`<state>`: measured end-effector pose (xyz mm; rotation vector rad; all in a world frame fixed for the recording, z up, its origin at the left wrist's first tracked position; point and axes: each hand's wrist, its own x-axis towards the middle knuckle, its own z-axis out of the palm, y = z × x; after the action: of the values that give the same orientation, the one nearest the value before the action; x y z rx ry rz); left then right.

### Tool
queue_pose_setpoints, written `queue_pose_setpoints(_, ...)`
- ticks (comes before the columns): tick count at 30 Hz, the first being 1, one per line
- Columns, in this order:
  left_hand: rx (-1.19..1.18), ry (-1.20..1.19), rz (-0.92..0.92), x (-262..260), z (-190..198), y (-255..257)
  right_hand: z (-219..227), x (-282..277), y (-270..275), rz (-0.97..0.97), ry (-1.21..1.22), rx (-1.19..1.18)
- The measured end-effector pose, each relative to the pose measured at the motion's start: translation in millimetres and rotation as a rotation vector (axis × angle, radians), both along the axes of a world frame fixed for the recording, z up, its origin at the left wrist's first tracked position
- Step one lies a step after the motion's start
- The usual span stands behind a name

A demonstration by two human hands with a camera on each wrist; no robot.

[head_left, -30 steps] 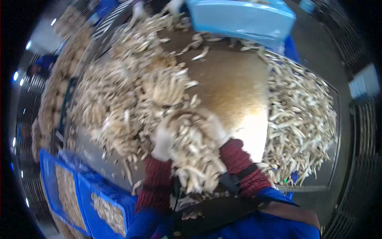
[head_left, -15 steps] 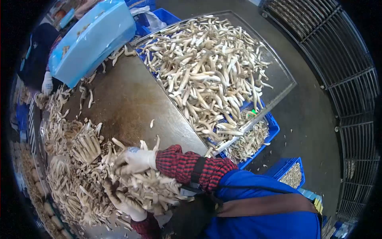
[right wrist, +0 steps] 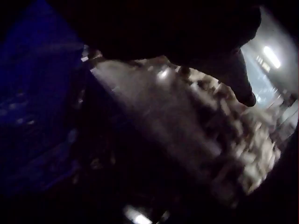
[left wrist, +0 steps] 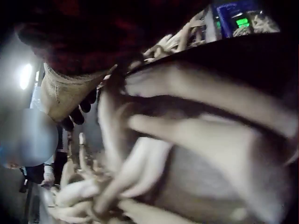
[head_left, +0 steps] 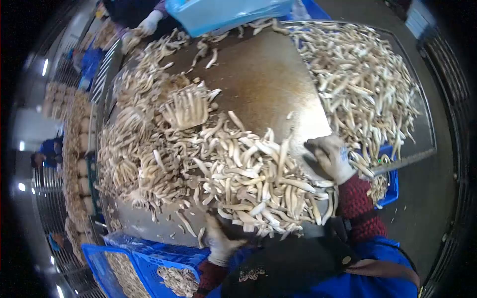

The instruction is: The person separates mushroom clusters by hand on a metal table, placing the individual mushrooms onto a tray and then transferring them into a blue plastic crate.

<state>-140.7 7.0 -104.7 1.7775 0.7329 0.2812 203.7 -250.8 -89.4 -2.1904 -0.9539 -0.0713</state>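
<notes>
Loose pale mushrooms (head_left: pixel 258 181) lie spread over the metal table's near part. At their lower left is my gloved left hand (head_left: pixel 221 241), its thumb and fingers apart. In the left wrist view the left glove (left wrist: pixel 70 93), with dark fingertips, hangs near large, close mushrooms (left wrist: pixel 201 135). My gloved right hand (head_left: pixel 330 158) is at the right of the loose mushrooms, over the table's bright bare strip, fingers relaxed and nothing seen held. The right wrist view is dark and blurred; the right hand (right wrist: pixel 236 77) shows as a silhouette. A clustered bunch (head_left: pixel 186 108) stands beyond the loose ones.
A large mushroom heap (head_left: pixel 362 89) fills the tray at the right. Blue crates (head_left: pixel 164 256) stand at the lower left, another blue crate (head_left: pixel 392 186) under the tray. A blue-lined box (head_left: pixel 223 15) and another person's gloved hands (head_left: pixel 149 24) are at the far side.
The head view has swung. My hands, close together at the mushrooms half a second ago, are now apart, one on each side. The mushrooms held between them a second ago now lie spread on the table.
</notes>
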Motion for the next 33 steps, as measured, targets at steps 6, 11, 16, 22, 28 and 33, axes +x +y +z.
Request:
queue_pose_setpoints(6,0.772,0.055,-0.202,59.7,-6.5,-65.2,6.3,-8.7,103.3,0.254,0.213,0.206)
queue_pose_setpoints(11,1.024,-0.308,0.131,134.8,2.6,-51.7,6.4,4.8,167.9,0.504,1.048,0.352)
queue_pose_setpoints(16,0.895,-0.207,0.208,159.8,6.9,-53.7,57.8,0.4,174.7,0.595,1.152,0.436)
queue_pose_setpoints(22,-0.012,-0.597,0.143,218.0,33.4,-83.3,83.2,41.3,136.9,0.583,0.551,0.516)
queue_pose_setpoints(28,-0.133,-0.743,-0.195,382.8,81.6,-125.1,123.7,160.3,15.3,0.081,0.070,0.243)
queue_pose_setpoints(33,-0.179,-0.355,-0.547,505.5,104.7,-129.5,143.7,254.9,-80.7,-0.460,0.506,0.392)
